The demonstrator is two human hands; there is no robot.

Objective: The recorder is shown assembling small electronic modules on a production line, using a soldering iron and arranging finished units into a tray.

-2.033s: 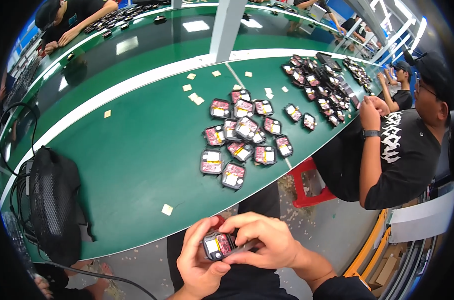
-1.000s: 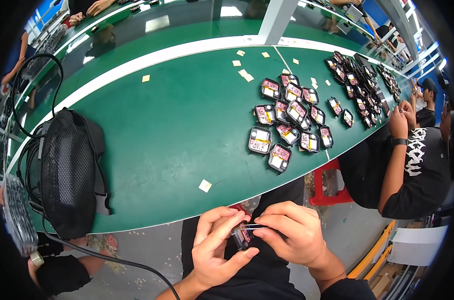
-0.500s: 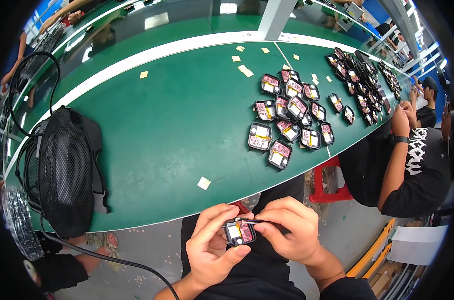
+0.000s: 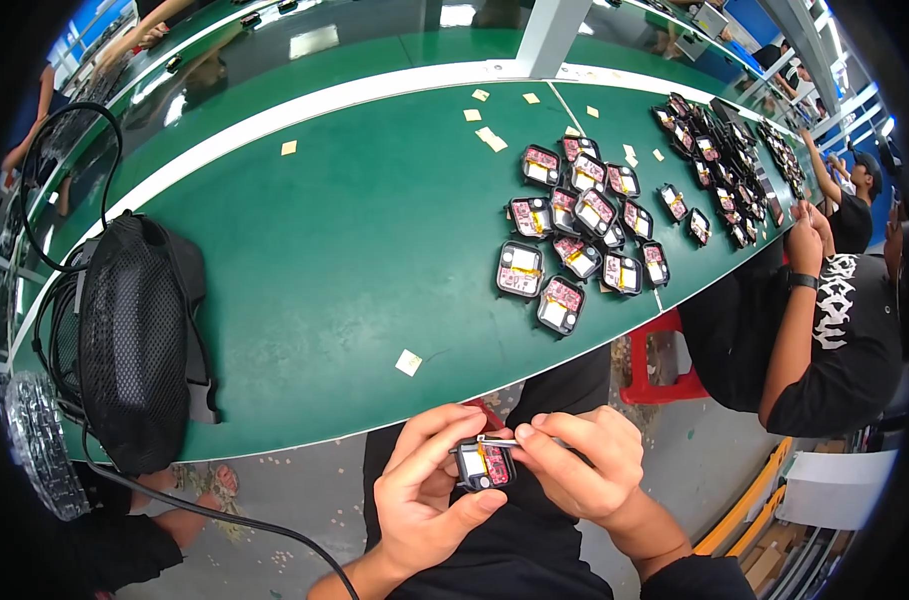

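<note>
- Green tabletop [image 4: 304,300] ran diagonally across the view, bordered on its far side by a white rail [image 4: 304,110]; grey post [image 4: 554,38] rose beside the rail.
- Left hand [image 4: 424,495]: grasping a small black housing [image 4: 485,463], thumb at its lower edge, other fingers along its upper left side. Housing was off the tabletop, in front of the wearer's torso, just short of the near table edge.
- Housing's open face was turned upward, showing a red circuit board [image 4: 497,464] beside a white rectangle [image 4: 472,463].
- Right hand [image 4: 586,465]: thumb and fingers pinched on slim metal tweezers [image 4: 499,442]. Tips lay at the housing's upper edge; contact with any part inside could not be told.
- Cluster of similar housings [image 4: 519,270] lay right of centre on the tabletop, some overlapping, open faces up. Denser pile [image 4: 709,150] sat farther right, two loose units between.
- Pale paper squares [image 4: 408,362] were scattered about, one near the table's front edge.
- Black mesh bag [image 4: 129,350] stood at the left end; dark cable [image 4: 244,530] curved below it.
- Co-worker [image 4: 824,330] in a dark shirt sat at right, near a red stool [image 4: 664,388].
</note>
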